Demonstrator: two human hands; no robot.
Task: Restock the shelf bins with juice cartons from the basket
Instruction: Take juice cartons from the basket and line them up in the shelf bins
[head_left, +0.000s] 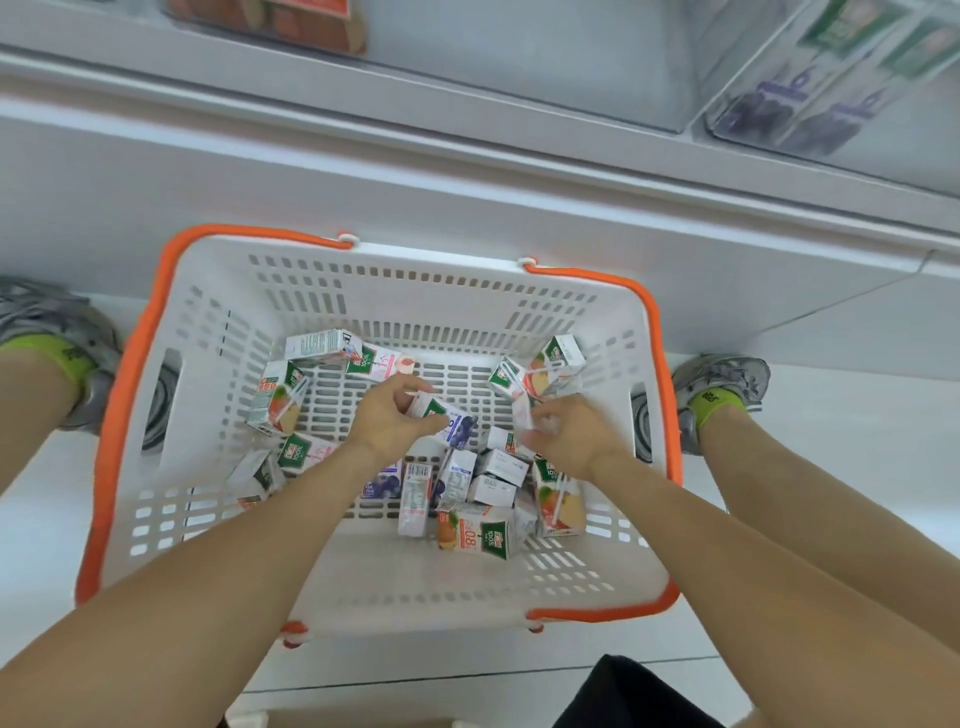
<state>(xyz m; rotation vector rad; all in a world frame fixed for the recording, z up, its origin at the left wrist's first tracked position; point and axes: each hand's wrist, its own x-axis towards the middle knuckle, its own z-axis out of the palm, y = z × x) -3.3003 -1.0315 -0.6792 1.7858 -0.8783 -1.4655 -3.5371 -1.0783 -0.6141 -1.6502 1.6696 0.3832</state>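
Note:
A white basket (405, 587) with orange rim and handles stands on the floor below me, holding several small juice cartons (483, 530). Both my arms reach into it. My left hand (387, 415) grips a blueberry carton (449, 423) above the basket's middle. My right hand (571, 434) curls around a pale carton (522, 413) near the right side; the carton is mostly hidden by the fingers. Up at the top right, a clear shelf bin (831, 78) holds blueberry cartons. Another bin (291, 21) at the top left holds reddish cartons.
The white shelf edge (467, 156) runs across above the basket. My feet in grey shoes stand on either side of the basket, the left shoe (62, 343) and the right shoe (722, 384). The floor is white tile.

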